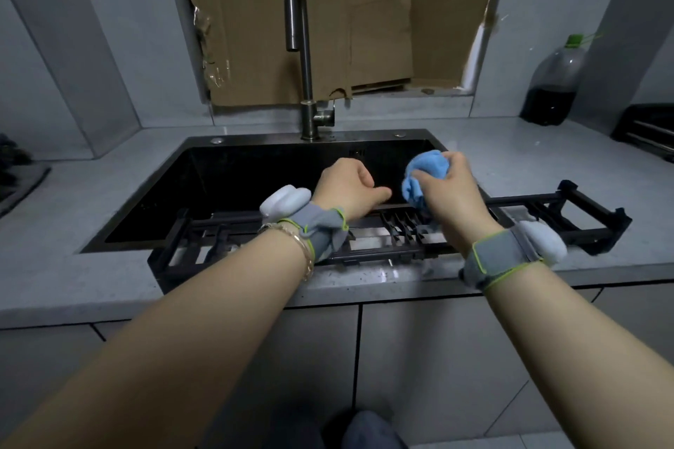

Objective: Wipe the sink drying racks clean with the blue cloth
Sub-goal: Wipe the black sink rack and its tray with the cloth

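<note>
Grey speckled stone countertop (91,266) surrounds a black rectangular sink (262,138) with a dark, open basin. A black slatted drying rack (529,198) lies across the sink's near edge, its right end resting past the sink on the counter. Over the sink's near right part, the right hand (452,189) grips a bunched soft blue cloth (425,171) just above the rack. The left hand (346,189) is curled at the rack's far rail; whether it grips it cannot be told. Right of the sink, at the back, stands a clear plastic bottle (552,84) part-filled with dark liquid.
</note>
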{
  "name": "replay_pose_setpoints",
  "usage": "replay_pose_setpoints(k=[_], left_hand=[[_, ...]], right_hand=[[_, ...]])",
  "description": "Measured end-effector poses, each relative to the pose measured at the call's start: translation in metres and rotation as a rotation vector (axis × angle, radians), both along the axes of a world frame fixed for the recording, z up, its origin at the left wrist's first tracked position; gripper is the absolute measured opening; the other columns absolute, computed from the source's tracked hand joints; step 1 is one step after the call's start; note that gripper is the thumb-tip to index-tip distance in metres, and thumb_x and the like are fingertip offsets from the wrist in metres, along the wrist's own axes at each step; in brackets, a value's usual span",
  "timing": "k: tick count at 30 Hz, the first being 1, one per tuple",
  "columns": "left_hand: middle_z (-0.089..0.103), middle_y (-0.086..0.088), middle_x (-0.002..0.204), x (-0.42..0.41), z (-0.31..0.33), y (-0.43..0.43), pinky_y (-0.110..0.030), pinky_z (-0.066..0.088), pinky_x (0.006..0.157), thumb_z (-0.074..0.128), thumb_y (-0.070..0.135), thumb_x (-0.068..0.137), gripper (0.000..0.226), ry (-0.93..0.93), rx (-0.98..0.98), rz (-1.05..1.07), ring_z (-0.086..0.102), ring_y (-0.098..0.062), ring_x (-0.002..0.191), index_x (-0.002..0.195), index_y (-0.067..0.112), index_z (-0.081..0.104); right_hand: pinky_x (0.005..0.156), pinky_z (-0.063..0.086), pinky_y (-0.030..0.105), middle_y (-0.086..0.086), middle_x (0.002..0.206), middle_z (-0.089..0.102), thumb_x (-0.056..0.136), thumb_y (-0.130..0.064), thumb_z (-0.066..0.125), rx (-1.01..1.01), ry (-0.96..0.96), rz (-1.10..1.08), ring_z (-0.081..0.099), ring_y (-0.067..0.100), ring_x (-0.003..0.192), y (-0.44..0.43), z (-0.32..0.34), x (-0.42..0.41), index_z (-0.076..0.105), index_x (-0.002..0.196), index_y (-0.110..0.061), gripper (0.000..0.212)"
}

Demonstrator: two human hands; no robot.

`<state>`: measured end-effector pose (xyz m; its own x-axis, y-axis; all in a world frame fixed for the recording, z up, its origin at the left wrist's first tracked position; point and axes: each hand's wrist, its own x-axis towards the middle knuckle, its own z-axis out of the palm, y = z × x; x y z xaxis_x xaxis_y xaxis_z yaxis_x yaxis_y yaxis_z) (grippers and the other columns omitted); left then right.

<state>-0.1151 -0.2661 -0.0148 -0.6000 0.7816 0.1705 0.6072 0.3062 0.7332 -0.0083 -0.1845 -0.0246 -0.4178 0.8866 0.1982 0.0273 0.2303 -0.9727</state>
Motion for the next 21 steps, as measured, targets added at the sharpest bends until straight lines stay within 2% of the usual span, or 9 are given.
replay_pose_setpoints(k=[2, 4, 5, 7, 9, 12, 16, 19, 21], left_hand=[[0.062, -0.005, 0.115, 0.000, -0.006, -0.006, -0.027, 0.043, 0.091, 0.070, 0.047, 0.079, 0.051, 0.180, -0.145, -0.060, 0.056, -0.021, 0.112, 0.114, 0.012, 0.059], [0.033, -0.009, 0.150, 0.002, -0.015, -0.009, -0.041, 0.024, 0.114, 0.065, 0.062, 0.075, 0.094, 0.309, -0.403, -0.184, 0.029, -0.024, 0.139, 0.144, 0.008, 0.031], [0.017, -0.010, 0.157, 0.004, -0.021, -0.010, -0.048, 0.012, 0.117, 0.062, 0.067, 0.073, 0.107, 0.354, -0.520, -0.227, 0.014, -0.024, 0.145, 0.149, 0.008, 0.017], [0.003, -0.008, 0.159, 0.005, -0.034, -0.010, -0.051, -0.003, 0.116, 0.059, 0.073, 0.070, 0.118, 0.397, -0.627, -0.249, -0.001, -0.023, 0.146, 0.151, 0.009, 0.001], [0.008, -0.006, 0.158, 0.005, -0.042, -0.009, -0.051, -0.006, 0.114, 0.058, 0.074, 0.070, 0.118, 0.417, -0.592, -0.228, 0.002, -0.022, 0.146, 0.151, 0.008, 0.002], [0.013, -0.004, 0.156, 0.005, -0.045, -0.009, -0.051, -0.006, 0.114, 0.056, 0.075, 0.070, 0.117, 0.434, -0.559, -0.221, 0.006, -0.021, 0.145, 0.151, 0.009, 0.004], [0.015, -0.004, 0.156, 0.003, -0.046, -0.008, -0.051, -0.006, 0.114, 0.057, 0.076, 0.069, 0.117, 0.429, -0.539, -0.220, 0.008, -0.021, 0.144, 0.151, 0.014, 0.001], [0.020, -0.005, 0.153, 0.004, -0.047, -0.010, -0.052, -0.007, 0.114, 0.060, 0.074, 0.068, 0.114, 0.404, -0.496, -0.226, 0.010, -0.020, 0.143, 0.151, 0.024, 0.001], [0.020, -0.003, 0.153, 0.004, -0.047, -0.010, -0.051, -0.007, 0.115, 0.059, 0.074, 0.068, 0.112, 0.406, -0.502, -0.228, 0.010, -0.020, 0.144, 0.151, 0.024, 0.003]], right_hand=[[0.064, 0.039, 0.028, 0.007, 0.091, 0.052, 0.083, -0.010, 0.059, 0.245, -0.303, -0.041, 0.052, 0.021, 0.079, 0.014, -0.005, 0.008, 0.041, 0.098, -0.015, 0.024], [0.068, 0.038, 0.028, 0.005, 0.087, 0.056, 0.081, -0.016, 0.062, 0.402, -0.558, 0.009, 0.055, 0.026, 0.085, 0.019, -0.010, 0.013, 0.049, 0.091, -0.015, 0.016], [0.067, 0.037, 0.027, 0.005, 0.085, 0.058, 0.081, -0.021, 0.064, 0.436, -0.638, 0.057, 0.056, 0.026, 0.086, 0.017, -0.012, 0.013, 0.053, 0.088, -0.015, 0.015], [0.064, 0.036, 0.026, 0.005, 0.084, 0.058, 0.081, -0.037, 0.065, 0.428, -0.718, 0.166, 0.056, 0.022, 0.083, 0.012, -0.016, 0.010, 0.058, 0.088, -0.013, 0.026], [0.066, 0.037, 0.027, 0.005, 0.088, 0.052, 0.087, -0.048, 0.055, 0.392, -0.749, 0.231, 0.052, 0.021, 0.086, 0.007, -0.020, 0.006, 0.058, 0.094, -0.010, 0.039], [0.087, 0.040, 0.035, 0.008, 0.099, 0.042, 0.097, -0.032, 0.038, 0.467, -0.833, 0.208, 0.050, 0.032, 0.102, 0.004, -0.024, 0.001, 0.052, 0.109, -0.006, 0.031], [0.077, 0.042, 0.035, 0.010, 0.102, 0.043, 0.089, -0.019, 0.050, 0.708, -0.903, 0.230, 0.054, 0.033, 0.092, -0.001, -0.025, 0.004, 0.061, 0.105, -0.009, 0.021], [0.070, 0.036, 0.028, 0.004, 0.090, 0.042, 0.087, -0.019, 0.054, 0.721, -0.957, 0.319, 0.052, 0.025, 0.087, -0.005, -0.015, 0.011, 0.067, 0.095, -0.011, 0.017], [0.067, 0.036, 0.031, 0.012, 0.085, 0.050, 0.088, -0.019, 0.054, 0.680, -0.977, 0.415, 0.051, 0.025, 0.080, -0.002, -0.006, 0.017, 0.064, 0.081, -0.005, 0.019]])
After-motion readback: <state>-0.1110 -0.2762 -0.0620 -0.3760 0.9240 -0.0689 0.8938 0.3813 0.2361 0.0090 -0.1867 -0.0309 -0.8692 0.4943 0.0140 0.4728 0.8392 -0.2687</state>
